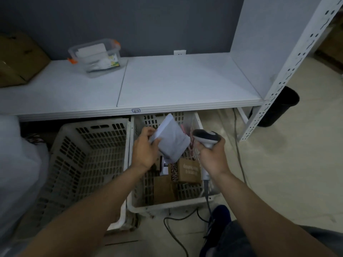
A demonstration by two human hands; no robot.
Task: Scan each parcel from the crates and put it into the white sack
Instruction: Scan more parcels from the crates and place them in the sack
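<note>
now parcel (171, 140) beside scanner (206, 137)

A small sticker (136, 110) is stuck on the front edge of the white shelf (185, 80). Something like "4-1" is written on it by hand, but it is blurred. Digits like "23" are seen on a black tag (165, 164) on a white parcel (164, 169) in the right crate (176, 205). Pale words are printed on the brown box (189, 169) beside it, and letters on its dark tape (174, 172). They are too blurred to be read.
</note>
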